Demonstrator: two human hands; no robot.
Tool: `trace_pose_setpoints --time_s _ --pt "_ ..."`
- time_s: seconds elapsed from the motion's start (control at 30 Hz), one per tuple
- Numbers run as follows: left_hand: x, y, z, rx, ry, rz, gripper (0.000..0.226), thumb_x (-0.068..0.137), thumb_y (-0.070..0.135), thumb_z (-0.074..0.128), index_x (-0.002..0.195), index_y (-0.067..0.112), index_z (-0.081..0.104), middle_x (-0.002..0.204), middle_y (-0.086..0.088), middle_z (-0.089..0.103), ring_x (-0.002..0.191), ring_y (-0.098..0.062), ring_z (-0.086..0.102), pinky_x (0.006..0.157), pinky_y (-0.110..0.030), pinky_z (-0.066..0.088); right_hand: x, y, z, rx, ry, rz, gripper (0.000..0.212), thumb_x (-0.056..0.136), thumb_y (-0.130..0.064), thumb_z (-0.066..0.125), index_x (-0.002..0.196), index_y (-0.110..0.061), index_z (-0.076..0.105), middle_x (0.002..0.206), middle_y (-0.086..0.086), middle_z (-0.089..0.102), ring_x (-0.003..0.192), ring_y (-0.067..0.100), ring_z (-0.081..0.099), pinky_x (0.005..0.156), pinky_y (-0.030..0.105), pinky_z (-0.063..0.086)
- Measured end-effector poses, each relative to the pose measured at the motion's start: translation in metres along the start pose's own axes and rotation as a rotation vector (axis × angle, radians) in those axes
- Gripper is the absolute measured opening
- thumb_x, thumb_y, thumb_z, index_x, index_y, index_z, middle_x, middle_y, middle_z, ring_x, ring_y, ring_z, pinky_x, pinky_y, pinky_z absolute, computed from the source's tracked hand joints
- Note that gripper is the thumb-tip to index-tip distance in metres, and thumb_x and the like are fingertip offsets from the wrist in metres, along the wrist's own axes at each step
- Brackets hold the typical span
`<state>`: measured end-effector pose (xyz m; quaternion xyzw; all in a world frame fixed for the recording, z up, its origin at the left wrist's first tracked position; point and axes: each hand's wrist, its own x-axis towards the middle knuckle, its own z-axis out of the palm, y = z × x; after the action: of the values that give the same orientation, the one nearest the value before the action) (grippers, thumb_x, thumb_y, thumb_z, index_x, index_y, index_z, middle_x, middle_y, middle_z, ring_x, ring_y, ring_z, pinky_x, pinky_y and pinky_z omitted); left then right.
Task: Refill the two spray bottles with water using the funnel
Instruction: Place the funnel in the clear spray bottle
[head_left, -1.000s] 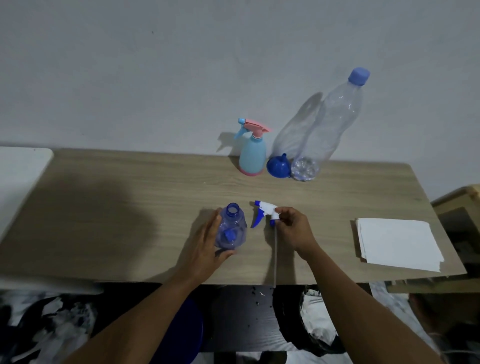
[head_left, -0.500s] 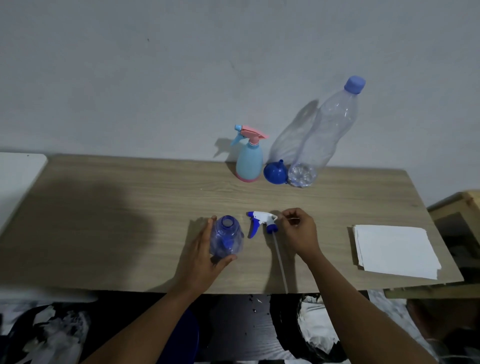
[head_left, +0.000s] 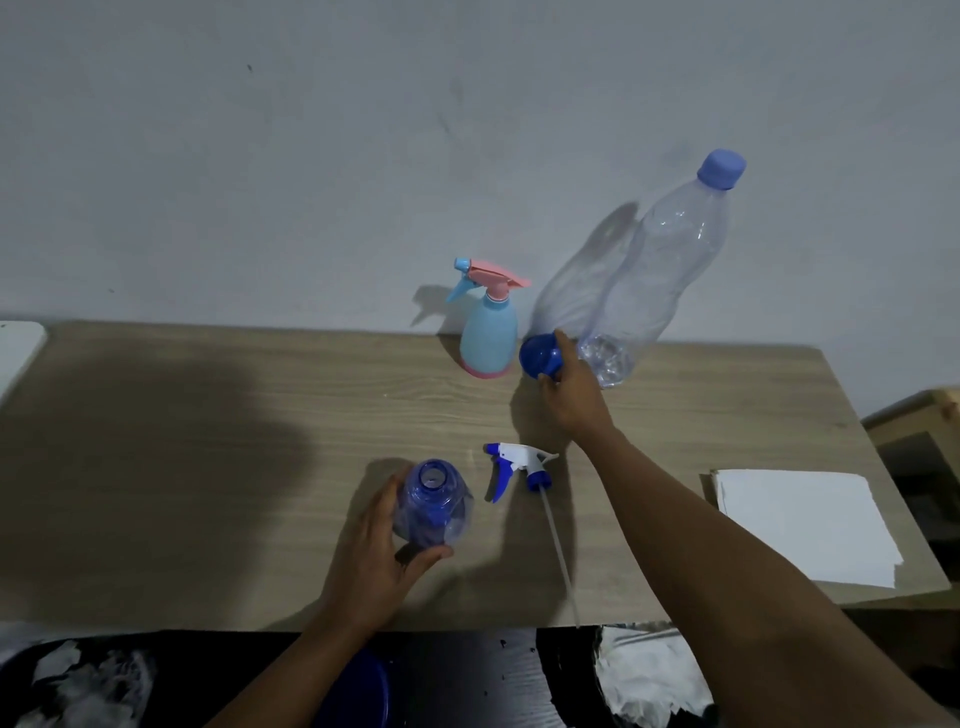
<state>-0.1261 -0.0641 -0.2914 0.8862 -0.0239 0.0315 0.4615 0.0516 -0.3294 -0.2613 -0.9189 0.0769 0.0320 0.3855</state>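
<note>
A clear blue spray bottle (head_left: 434, 506) stands uncapped near the table's front edge, and my left hand (head_left: 382, 558) is wrapped around its left side. Its white and blue trigger head (head_left: 517, 465) lies on the table just to the right, with the dip tube trailing toward the edge. My right hand (head_left: 574, 392) reaches to the back and closes its fingers on the blue funnel (head_left: 540, 356). A light blue spray bottle (head_left: 488, 335) with a pink trigger stands to the left of the funnel. A tall clear water bottle (head_left: 660, 280) with a blue cap stands to the funnel's right.
The wooden table (head_left: 208, 441) runs against a grey wall. A stack of white paper (head_left: 802, 522) lies at the right end. A white surface (head_left: 18, 345) adjoins the left end. A wooden box (head_left: 919, 431) sits beyond the right edge.
My right hand let go of the trigger head, which now lies on the table, and reached back to the funnel. My left hand stays on the blue bottle.
</note>
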Motion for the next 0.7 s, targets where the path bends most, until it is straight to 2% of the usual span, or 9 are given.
trace_pose_setpoints --time_s 0.07,0.13,0.2,0.3,0.4,0.47,0.57,0.63,0.7 --pt "0.0 -0.003 0.0 0.019 -0.02 0.005 0.096 0.068 0.056 0.08 0.146 0.031 0.029 0.138 0.014 0.04 0.124 0.009 0.034 0.098 -0.025 0.039 -0.003 -0.001 -0.001 0.004 0.017 -0.029 0.063 0.095 -0.006 0.054 0.152 -0.02 0.03 0.132 0.018 0.055 0.112 0.03 0.059 0.088 0.034 0.045" --pt "0.0 -0.006 -0.001 0.031 -0.03 0.007 0.096 0.071 0.071 0.072 0.149 0.03 0.031 0.139 0.014 0.041 0.126 0.01 0.034 0.098 -0.025 0.04 -0.011 -0.002 -0.001 -0.001 0.037 -0.056 0.056 0.093 -0.005 0.055 0.143 -0.022 0.038 0.124 0.017 0.058 0.106 0.029 0.061 0.084 0.036 0.047" --pt "0.0 -0.004 0.0 0.026 -0.015 0.004 0.097 0.071 0.079 0.063 0.147 0.028 0.029 0.139 0.011 0.041 0.126 0.012 0.03 0.099 -0.025 0.038 -0.021 -0.002 -0.001 -0.021 0.043 -0.05 0.051 0.093 -0.008 0.057 0.139 -0.024 0.041 0.124 0.015 0.056 0.097 0.025 0.062 0.079 0.038 0.05" --pt "0.001 0.002 0.0 0.013 -0.004 -0.006 0.096 0.069 0.064 0.075 0.145 0.031 0.027 0.138 0.009 0.042 0.125 0.011 0.031 0.099 -0.03 0.041 -0.033 0.0 0.001 -0.037 0.099 -0.026 0.058 0.092 -0.015 0.064 0.144 -0.025 0.039 0.136 0.01 0.047 0.104 0.023 0.059 0.078 0.034 0.047" --pt "0.0 -0.003 0.0 0.025 -0.013 -0.001 0.099 0.07 0.076 0.068 0.147 0.023 0.034 0.137 0.011 0.044 0.125 0.01 0.035 0.096 -0.024 0.042 -0.032 0.002 0.003 0.011 0.112 0.009 0.07 0.086 -0.025 0.074 0.146 -0.023 0.038 0.141 0.006 0.045 0.117 0.02 0.053 0.086 0.031 0.043" --pt "0.001 -0.003 0.0 0.034 -0.01 0.002 0.095 0.072 0.071 0.07 0.147 0.023 0.036 0.137 0.011 0.044 0.125 0.007 0.037 0.095 -0.021 0.041 -0.028 -0.001 0.006 -0.002 0.09 0.024 0.068 0.082 -0.032 0.077 0.139 -0.025 0.042 0.134 0.001 0.052 0.115 0.019 0.056 0.086 0.033 0.047" --pt "0.001 0.002 0.001 0.025 -0.013 0.006 0.095 0.067 0.046 0.082 0.144 0.026 0.03 0.136 0.009 0.042 0.125 0.008 0.033 0.095 -0.015 0.035 -0.023 -0.003 0.014 -0.029 0.103 0.033 0.066 0.078 -0.04 0.079 0.132 -0.027 0.045 0.126 -0.001 0.059 0.109 0.021 0.061 0.086 0.042 0.054" --pt "0.001 0.0 0.001 0.015 -0.031 0.012 0.098 0.067 0.047 0.082 0.146 0.032 0.027 0.138 0.01 0.04 0.126 0.012 0.029 0.095 -0.013 0.033 -0.024 -0.004 0.017 -0.021 0.129 0.049 0.061 0.08 -0.035 0.078 0.13 -0.025 0.046 0.124 -0.001 0.06 0.109 0.021 0.06 0.085 0.042 0.053" --pt "0.001 -0.005 0.001 0.005 -0.037 0.001 0.099 0.067 0.056 0.078 0.146 0.043 0.02 0.142 0.013 0.038 0.129 0.012 0.029 0.098 -0.011 0.033 -0.028 -0.005 0.017 0.007 0.149 0.069 0.059 0.079 -0.032 0.078 0.129 -0.024 0.048 0.119 -0.005 0.059 0.104 0.015 0.058 0.083 0.035 0.047"
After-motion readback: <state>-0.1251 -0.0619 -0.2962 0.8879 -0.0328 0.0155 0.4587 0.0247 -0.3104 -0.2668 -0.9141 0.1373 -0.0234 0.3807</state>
